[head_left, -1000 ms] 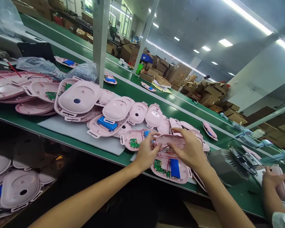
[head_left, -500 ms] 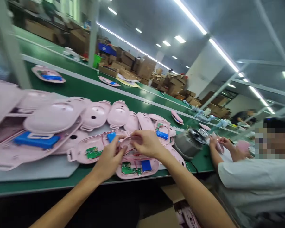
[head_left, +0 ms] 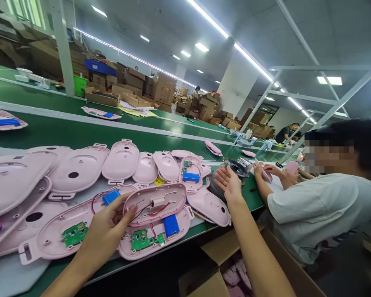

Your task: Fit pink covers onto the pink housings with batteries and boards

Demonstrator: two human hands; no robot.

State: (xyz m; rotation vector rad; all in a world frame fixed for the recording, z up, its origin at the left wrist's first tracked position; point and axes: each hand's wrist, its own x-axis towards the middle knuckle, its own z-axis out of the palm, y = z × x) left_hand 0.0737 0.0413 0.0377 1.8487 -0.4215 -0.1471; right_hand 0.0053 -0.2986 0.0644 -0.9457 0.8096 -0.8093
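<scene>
My left hand (head_left: 109, 225) grips the left end of a pink plastic shell half (head_left: 174, 196), thumb inside the rim. Inside that shell sit a small white part (head_left: 158, 202) and red and black wires. It is tilted above another pink shell half (head_left: 185, 222), which holds a green circuit board (head_left: 142, 240) and a blue battery block (head_left: 171, 225). My right hand (head_left: 230, 183) is open, palm turned up and fingers spread, holding nothing. It is in front of a grey tub (head_left: 215, 187) with a round black dish (head_left: 236, 168) at its top.
Several pink shells (head_left: 120, 161) lie piled along the green bench (head_left: 148, 138). A cardboard box (head_left: 212, 284) with pink parts stands below the bench edge. To my right a co-worker (head_left: 321, 198) handles a pink part. Metal posts (head_left: 62, 49) rise from the bench.
My right hand has let go of the pink shell and moved right to the grey tub, opening. My left hand still holds the shell, now turned inside towards me. The view has swung right.
</scene>
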